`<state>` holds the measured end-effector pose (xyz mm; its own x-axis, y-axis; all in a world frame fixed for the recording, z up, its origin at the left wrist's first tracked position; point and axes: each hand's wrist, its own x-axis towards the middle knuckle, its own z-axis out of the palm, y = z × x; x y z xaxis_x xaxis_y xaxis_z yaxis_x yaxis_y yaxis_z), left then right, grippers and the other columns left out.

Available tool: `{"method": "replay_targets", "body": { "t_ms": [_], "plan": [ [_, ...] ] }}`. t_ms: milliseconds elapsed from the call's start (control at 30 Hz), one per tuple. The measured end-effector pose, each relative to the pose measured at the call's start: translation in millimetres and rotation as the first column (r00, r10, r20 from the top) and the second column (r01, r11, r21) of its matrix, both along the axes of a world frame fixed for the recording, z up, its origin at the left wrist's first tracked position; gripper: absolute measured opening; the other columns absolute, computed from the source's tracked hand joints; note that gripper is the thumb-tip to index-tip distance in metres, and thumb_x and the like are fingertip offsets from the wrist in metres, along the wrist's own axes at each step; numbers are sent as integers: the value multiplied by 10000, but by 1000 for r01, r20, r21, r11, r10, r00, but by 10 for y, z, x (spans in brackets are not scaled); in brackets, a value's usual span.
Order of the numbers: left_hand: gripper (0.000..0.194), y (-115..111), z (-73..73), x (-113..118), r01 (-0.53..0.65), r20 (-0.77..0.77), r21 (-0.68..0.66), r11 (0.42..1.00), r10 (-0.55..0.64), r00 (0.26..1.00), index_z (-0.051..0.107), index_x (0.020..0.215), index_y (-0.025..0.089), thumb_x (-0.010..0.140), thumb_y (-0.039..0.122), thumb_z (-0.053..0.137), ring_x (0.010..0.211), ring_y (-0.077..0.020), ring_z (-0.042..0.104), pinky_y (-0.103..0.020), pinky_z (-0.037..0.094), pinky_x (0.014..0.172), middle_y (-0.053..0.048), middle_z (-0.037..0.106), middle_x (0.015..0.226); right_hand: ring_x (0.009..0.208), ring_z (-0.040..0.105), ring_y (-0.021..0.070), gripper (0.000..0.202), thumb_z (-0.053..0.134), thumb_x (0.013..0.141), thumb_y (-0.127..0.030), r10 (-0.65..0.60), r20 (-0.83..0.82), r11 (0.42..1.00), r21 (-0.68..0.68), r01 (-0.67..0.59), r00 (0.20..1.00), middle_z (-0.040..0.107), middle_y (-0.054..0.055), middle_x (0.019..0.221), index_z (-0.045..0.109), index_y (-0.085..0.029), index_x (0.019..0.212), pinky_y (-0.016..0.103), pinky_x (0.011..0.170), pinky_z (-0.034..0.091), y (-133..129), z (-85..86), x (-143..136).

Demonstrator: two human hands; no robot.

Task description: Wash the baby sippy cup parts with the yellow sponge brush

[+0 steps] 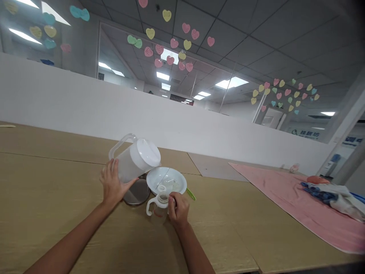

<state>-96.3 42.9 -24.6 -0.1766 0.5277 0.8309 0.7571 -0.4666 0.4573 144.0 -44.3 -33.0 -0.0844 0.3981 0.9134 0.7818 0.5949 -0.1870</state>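
Note:
My left hand [112, 184] is wrapped round the lower body of a translucent white plastic pitcher [129, 165]. Its white lid and spout tip to the right, above the table, and its handle points up and away. Lower and to the right, a small clear jug [159, 213] with a white collar, a white handle and red marks stands with its top open. My right hand [179, 211] is closed on the right side of this jug. The pitcher's spout is up and to the left of the jug's mouth, apart from it. Whether liquid flows cannot be seen.
Behind the jug sits a white bowl [181, 176] with clear items in it. A green handle [191, 194] shows at its right. A round grey metal dish [137, 193] lies under the pitcher. Pink cloth [285, 190] with gloves [322, 194] covers the table's right; a white partition [199, 125] stands behind.

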Motion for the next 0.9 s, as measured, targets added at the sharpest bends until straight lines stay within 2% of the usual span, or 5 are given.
{"method": "replay_targets", "body": {
  "t_ms": [100,200,467,767,900],
  "plan": [
    [952,-14,-19,36,-66,-69,52,996,69,995,170,1397,147,685,594,615,1309,-376,222,-563,163,1055,-208,250,1426,554,528,128,185,405,844,-203,10,-12,1000,0,-10,1000,574,30,611,561,-161,755,229,534,377,16,-6,-2],
    [935,-21,-23,37,-88,-105,79,993,96,990,194,1391,140,687,590,613,1306,-381,231,-582,133,1054,-216,275,1415,546,525,127,195,398,846,-206,9,-5,1000,-4,-9,1000,570,26,602,559,-164,746,231,533,376,28,-8,-10],
    [935,-22,-25,18,-96,-74,87,992,102,992,200,1395,134,693,606,599,1306,-381,233,-577,155,1051,-223,273,1413,532,515,125,198,390,857,-204,2,26,1000,4,-2,1000,567,24,590,551,-167,746,234,522,359,30,-11,-7],
    [911,-12,-30,7,-110,-112,91,990,120,986,221,1388,129,703,607,585,1303,-387,239,-598,139,1048,-221,293,1405,527,520,124,199,395,839,-196,-17,31,1000,6,17,999,563,20,577,563,-172,735,232,516,363,18,25,-13],
    [958,-16,-17,4,-126,-55,70,990,130,990,206,1390,110,685,635,586,1294,-395,248,-560,164,1073,-212,281,1412,535,529,124,195,406,834,-199,-20,24,1000,10,20,1000,565,21,583,572,-172,736,229,521,368,15,10,-9]
  ]
}}
